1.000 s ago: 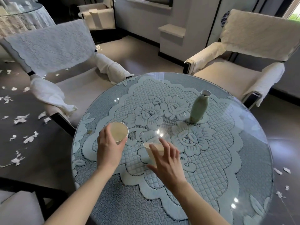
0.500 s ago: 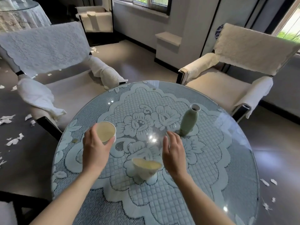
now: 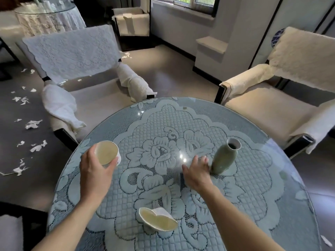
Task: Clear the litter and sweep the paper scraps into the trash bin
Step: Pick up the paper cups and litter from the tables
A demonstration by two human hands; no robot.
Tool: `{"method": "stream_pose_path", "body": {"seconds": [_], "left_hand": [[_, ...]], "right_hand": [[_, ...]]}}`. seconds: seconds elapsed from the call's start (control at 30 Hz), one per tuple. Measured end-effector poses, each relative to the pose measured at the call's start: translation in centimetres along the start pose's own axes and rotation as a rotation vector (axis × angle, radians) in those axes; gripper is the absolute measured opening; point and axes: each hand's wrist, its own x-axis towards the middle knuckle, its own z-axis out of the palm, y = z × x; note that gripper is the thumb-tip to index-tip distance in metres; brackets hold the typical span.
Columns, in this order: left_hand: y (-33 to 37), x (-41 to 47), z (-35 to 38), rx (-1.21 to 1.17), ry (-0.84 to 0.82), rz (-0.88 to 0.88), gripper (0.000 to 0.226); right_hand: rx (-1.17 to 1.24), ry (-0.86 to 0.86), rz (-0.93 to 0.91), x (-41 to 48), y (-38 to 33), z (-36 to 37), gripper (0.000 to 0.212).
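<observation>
Left hand (image 3: 96,171) grips paper cup (image 3: 107,153), well left of green vase (image 3: 224,158). Right hand (image 3: 197,171) spread, empty, just beside the vase. Crushed cup (image 3: 157,221) lies nearer than vase.

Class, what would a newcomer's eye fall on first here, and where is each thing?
A crushed paper cup lies on its side on the near part of the round lace-covered table. The left hand grips a second paper cup at the table's left. Torn paper scraps litter the dark floor further left.
</observation>
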Motion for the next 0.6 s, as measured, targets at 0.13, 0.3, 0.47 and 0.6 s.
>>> {"method": "stream_pose_path", "body": {"seconds": [0.13,0.3,0.47,0.6], "left_hand": [[-0.6,0.5,-0.5,-0.033,0.068,-0.105,0.068],[-2.1,1.1,-3.1,-0.072,0.189,-0.196,0.065],[-5.1,0.9,-5.8,-0.066,0.253,-0.273,0.066],[-6.3,0.4,-6.5,-0.057,0.265,-0.297,0.066]], "right_hand": [[-0.032,0.133,-0.257,-0.9,-1.6,1.3,0.045],[0.099,0.202,-0.263,-1.0,-3.9,2.4,0.016],[0.52,0.081,-0.166,0.5,-5.5,1.9,0.017],[1.074,-0.018,0.013,0.6,-4.5,0.3,0.018]]}}
